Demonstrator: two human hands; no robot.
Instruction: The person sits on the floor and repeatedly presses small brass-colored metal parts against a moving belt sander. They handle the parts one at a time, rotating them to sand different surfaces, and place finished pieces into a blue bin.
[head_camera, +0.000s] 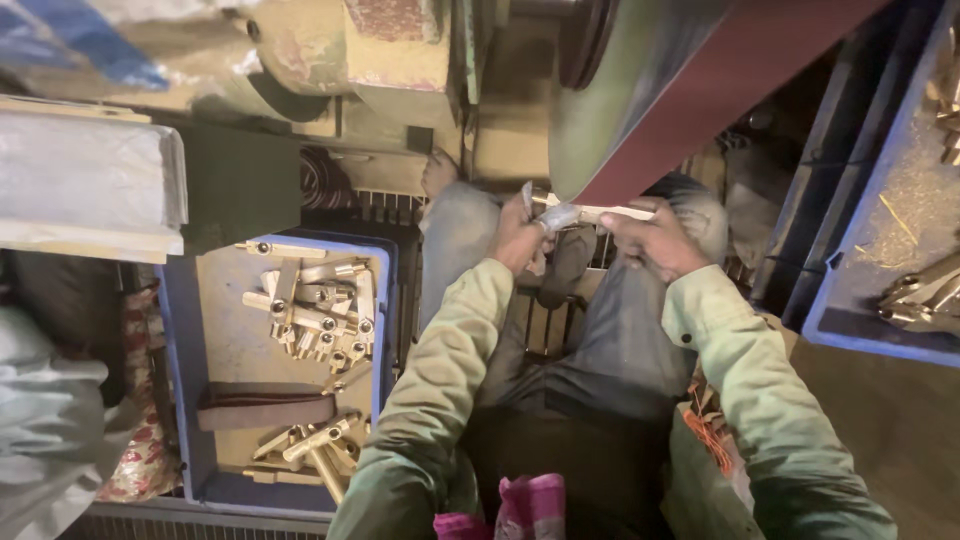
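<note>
My left hand (519, 235) and my right hand (652, 241) hold the two ends of a pale metal rod-shaped part (590, 213). The part is pressed up against the dark red sanding belt (700, 110) that runs over a greenish wheel above my knees. A scrap of pale cloth is wrapped around the part at my left fingers. Both sleeves are light green. I sit with my knees apart under the belt.
A blue crate (178, 330) at my left holds several brass fittings (318, 310) and a folded strip of dark belt (265, 407). Another blue crate (880, 230) with brass parts stands at the right. Machine housing (390, 60) fills the top.
</note>
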